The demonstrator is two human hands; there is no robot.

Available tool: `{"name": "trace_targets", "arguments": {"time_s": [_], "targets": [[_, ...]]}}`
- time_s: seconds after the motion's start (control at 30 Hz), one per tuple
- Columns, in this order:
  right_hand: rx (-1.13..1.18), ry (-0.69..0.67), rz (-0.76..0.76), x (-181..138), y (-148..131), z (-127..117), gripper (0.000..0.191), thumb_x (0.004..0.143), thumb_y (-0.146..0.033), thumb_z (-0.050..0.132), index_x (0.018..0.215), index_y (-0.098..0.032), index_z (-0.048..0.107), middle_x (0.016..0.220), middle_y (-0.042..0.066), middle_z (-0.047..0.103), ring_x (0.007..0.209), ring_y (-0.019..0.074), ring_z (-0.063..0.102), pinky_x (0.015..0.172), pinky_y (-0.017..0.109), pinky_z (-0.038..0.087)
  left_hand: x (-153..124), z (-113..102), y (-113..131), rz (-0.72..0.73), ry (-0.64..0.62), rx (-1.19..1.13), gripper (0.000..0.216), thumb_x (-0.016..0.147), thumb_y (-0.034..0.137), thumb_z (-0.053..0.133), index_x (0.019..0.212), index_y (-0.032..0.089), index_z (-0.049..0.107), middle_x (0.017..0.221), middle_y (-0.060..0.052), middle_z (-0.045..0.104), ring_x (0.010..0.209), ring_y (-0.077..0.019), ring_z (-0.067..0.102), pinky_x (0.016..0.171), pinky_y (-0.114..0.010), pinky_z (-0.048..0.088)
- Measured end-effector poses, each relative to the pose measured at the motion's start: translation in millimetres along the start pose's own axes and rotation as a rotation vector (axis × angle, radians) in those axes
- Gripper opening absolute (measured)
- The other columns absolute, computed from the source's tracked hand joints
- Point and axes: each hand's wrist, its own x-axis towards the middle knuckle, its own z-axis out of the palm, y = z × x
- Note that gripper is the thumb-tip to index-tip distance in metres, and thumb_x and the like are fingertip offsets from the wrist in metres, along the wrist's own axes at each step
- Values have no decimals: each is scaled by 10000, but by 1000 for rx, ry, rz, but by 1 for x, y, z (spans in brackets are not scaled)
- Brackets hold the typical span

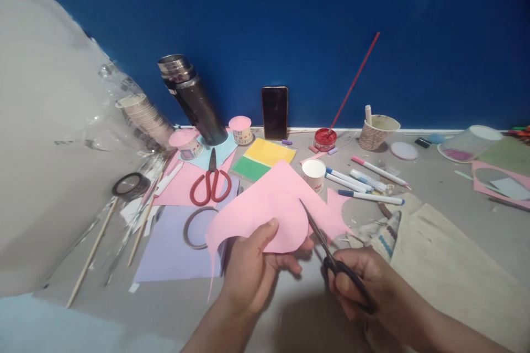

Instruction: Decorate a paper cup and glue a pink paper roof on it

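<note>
The grey surface [165, 309] ran beneath everything, strewn with craft bits. Above it the pink sheet [252, 204] hung in the air, its rounded part pinched in the left hand [256, 270], thumb on top and fingers beneath. The right hand [364, 276] gripped the black-handled scissors [330, 259], their blades at the curve's right edge. The white cup [313, 177] stood just beyond the sheet. To my eye, a sharp tug could have torn the thin dangling strip [212, 270], and a slipping blade nipped the nearby left fingertips [307, 244].
</note>
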Motion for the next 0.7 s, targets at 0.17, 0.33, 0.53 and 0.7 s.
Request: {"name": "trace_targets", "arguments": {"time_s": [0.17, 0.33, 0.53, 0.7], "targets": [[-19, 13, 5, 0, -2, 1, 826, 481, -985, 737, 611, -189, 556, 457, -17, 520, 437, 67, 331, 480, 253, 222, -2, -1, 2, -10, -5, 13, 397, 805, 342, 749, 980, -14, 767, 942, -259, 808, 767, -327, 790, 446, -290, 583], [-29, 15, 16, 0, -4, 2, 821, 464, -983, 740, 604, -194, 557, 444, -24, 509, 425, 64, 319, 473, 255, 223, -3, -1, 4, 3, 2, 25, 387, 811, 332, 740, 976, -17, 764, 914, -252, 802, 749, -311, 782, 435, -279, 574], [-21, 7, -3, 1, 1, 0, 790, 527, -951, 752, 625, -191, 561, 463, -22, 523, 435, 64, 319, 476, 254, 217, -2, 0, 5, 0, 10, 47, 411, 794, 343, 753, 981, -23, 762, 932, -258, 797, 765, -336, 787, 436, -293, 577], [-6, -4, -11, 1, 2, -2, 775, 545, -929, 769, 634, -190, 556, 469, -25, 522, 433, 61, 305, 477, 252, 214, -3, 1, 6, 5, 14, 62, 417, 777, 346, 764, 962, -27, 761, 906, -250, 791, 746, -332, 788, 432, -282, 572]]}}
